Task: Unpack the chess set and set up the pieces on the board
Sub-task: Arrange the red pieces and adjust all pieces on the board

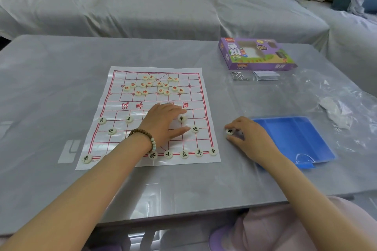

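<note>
Black's side is mid-setup — the left hand lies flat, fingers spread, on the white plastic-sheet board; the right hand pinches a round cream black-lettered piece, which next needs its empty point.

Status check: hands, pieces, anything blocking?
Left hand flat on board, empty. Right hand pinching one black piece off-board, beside blue tray. Black mostly placed; red pieces still heaped at far side. Nothing blocking.
</note>
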Motion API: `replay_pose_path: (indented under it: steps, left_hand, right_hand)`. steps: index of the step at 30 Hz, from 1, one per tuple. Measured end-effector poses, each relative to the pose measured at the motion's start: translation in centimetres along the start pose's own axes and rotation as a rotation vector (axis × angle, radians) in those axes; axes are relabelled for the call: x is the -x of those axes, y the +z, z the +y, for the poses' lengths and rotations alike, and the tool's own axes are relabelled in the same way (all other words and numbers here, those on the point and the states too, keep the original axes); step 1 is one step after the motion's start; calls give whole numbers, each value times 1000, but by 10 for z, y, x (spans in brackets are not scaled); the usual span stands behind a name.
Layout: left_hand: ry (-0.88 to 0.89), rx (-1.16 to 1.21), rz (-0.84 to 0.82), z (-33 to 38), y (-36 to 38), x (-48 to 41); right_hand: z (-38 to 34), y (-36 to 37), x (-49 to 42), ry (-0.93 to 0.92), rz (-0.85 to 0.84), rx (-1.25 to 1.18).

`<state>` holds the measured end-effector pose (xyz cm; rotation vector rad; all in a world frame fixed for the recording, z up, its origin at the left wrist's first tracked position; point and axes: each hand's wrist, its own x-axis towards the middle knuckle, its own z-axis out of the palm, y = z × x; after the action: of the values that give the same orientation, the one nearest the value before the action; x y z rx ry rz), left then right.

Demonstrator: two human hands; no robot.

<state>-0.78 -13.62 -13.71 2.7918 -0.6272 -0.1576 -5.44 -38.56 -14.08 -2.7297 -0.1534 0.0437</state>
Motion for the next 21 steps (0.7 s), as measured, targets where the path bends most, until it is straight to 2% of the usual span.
replay_pose_path:
  steps: [4,9,15,21]
  left_hand:
    - [-12,-18,-25,-3,8,-2]
    - [-24,-43,-27,-5,10,-5]
    - [-51,-72,-59,-9,11,-4]
    - [-46,-67,-106,-9,4,-1]
  right_hand:
    - [-2,4,-3,-7,40,-24]
    - [-18,6,-24,7,135,-236]
    - [-33,25,-61,-17,81,-159]
    - [-19,25,-62,-55,-74,-170]
